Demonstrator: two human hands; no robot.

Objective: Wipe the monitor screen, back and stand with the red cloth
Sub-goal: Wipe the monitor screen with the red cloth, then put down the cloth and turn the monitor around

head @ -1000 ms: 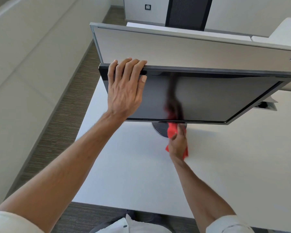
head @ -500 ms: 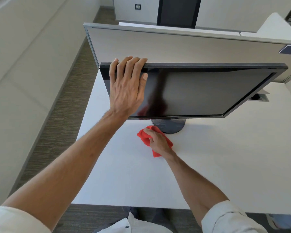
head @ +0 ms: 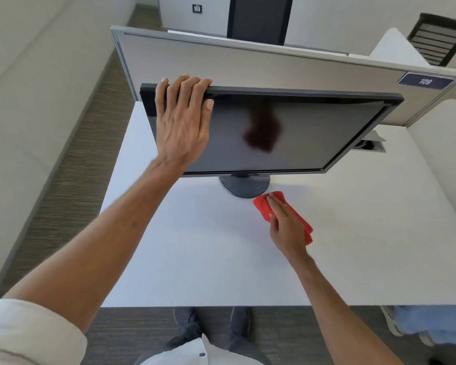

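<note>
The black monitor (head: 313, 133) stands on the white desk (head: 195, 246), its screen tilted up toward me and dark. My left hand (head: 182, 125) grips its top edge near the left corner, fingers curled over the back and thumb on the screen. The round dark stand base (head: 241, 187) shows below the screen's lower edge. Just right of the base, the red cloth (head: 262, 204) lies on the desk. My right hand (head: 287, 227) rests flat on it with straight fingers pointing at the base. The monitor's back is hidden.
A grey partition (head: 248, 67) with a "109" label (head: 425, 80) runs right behind the monitor. A cable port (head: 370, 146) sits in the desk at the right. Another person's shoes (head: 395, 322) stand at the desk's near right corner. Carpet floor lies to the left.
My right hand carried the cloth from under the screen's lower edge to the left front of the base, then across to its right. My left hand kept its grip on the top edge.
</note>
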